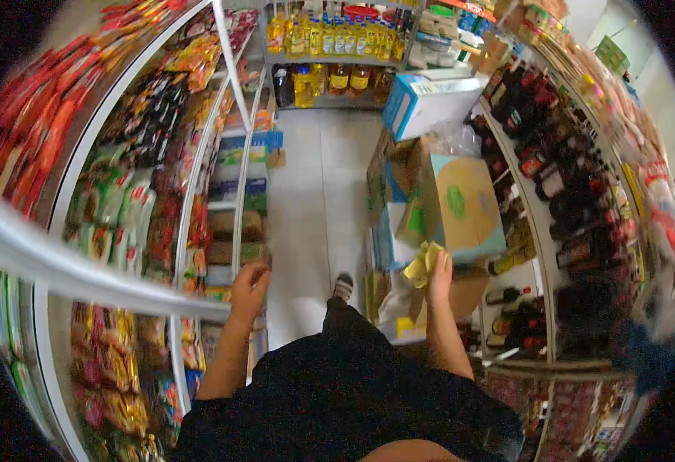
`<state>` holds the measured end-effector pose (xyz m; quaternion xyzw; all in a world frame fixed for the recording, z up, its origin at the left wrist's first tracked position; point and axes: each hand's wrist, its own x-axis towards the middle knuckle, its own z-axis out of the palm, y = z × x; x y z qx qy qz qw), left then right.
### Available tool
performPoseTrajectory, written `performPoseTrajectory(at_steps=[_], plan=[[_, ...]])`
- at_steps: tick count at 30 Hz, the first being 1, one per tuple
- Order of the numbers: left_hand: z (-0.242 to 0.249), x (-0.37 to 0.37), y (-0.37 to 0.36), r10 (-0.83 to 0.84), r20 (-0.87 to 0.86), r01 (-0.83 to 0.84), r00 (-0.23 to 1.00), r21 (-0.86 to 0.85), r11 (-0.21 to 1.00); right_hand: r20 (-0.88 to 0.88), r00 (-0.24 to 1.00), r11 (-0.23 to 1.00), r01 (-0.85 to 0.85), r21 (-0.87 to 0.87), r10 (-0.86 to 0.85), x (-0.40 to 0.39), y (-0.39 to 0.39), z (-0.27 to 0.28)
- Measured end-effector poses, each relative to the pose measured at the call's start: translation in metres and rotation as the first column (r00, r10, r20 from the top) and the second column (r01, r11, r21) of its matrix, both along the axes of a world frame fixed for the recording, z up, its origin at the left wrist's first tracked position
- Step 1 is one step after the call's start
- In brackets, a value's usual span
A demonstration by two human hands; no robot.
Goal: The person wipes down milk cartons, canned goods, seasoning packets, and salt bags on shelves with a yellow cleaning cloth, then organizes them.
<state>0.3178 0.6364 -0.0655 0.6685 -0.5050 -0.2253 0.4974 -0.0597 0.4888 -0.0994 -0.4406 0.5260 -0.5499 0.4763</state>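
My right hand (440,281) is closed around a crumpled yellow cloth (420,266), which sticks out past the fingers on the inner side. Just beyond it stands a brown cardboard box (468,204) with a green mark, part of a stack on the right of the aisle. My left hand (251,283) hangs at the left side near the lower shelf, its fingers loosely bent and apart, with nothing visible in it. Packets and boxes (233,254) on that shelf are closest to it.
A white-and-blue box (433,104) tops the stack. Shelves of packets (114,200) line the left, dark bottles (561,185) the right. Yellow oil bottles (337,38) fill the far shelf. Pale floor tiles (303,177) run between. A white shelf rail (83,266) crosses the left foreground.
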Motion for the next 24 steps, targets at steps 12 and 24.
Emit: performPoseTrajectory(at_steps=[12, 24], plan=[[0.000, 0.083, -0.284, 0.221, -0.244, -0.208, 0.944, 0.080, 0.975, 0.093, 0.967, 0.927, 0.252, -0.277, -0.235, 0.047, -0.413, 0.072], [-0.010, 0.251, -0.633, 0.065, -0.207, -0.023, 0.976, 0.200, 0.980, -0.906, 0.075, 0.850, 0.385, -0.359, -0.416, 0.057, -0.624, 0.062]])
